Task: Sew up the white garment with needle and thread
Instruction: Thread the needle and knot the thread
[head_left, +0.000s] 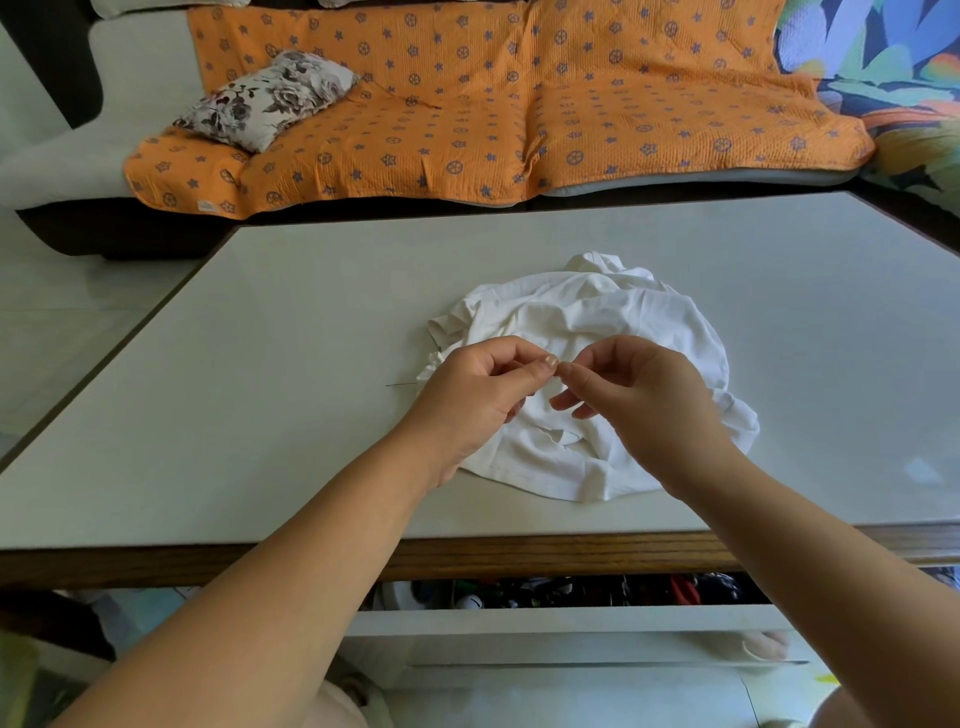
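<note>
The white garment (587, 332) lies crumpled on the table (270, 364), in the middle near the front edge. My left hand (478, 395) and my right hand (644, 395) hover just above it. Their thumb and forefinger tips meet in a pinch, on what looks like a fine thread, too thin to see clearly. A thin dark needle (401, 385) pokes out to the left from behind my left hand, just over the tabletop. I cannot tell whether it rests on the table or is stuck in the garment's edge.
A sofa with an orange patterned cover (467, 104) and a floral cushion (270, 98) stands beyond the table's far edge. Below the table's wooden front edge (519, 556), an open drawer (571, 592) shows several small items.
</note>
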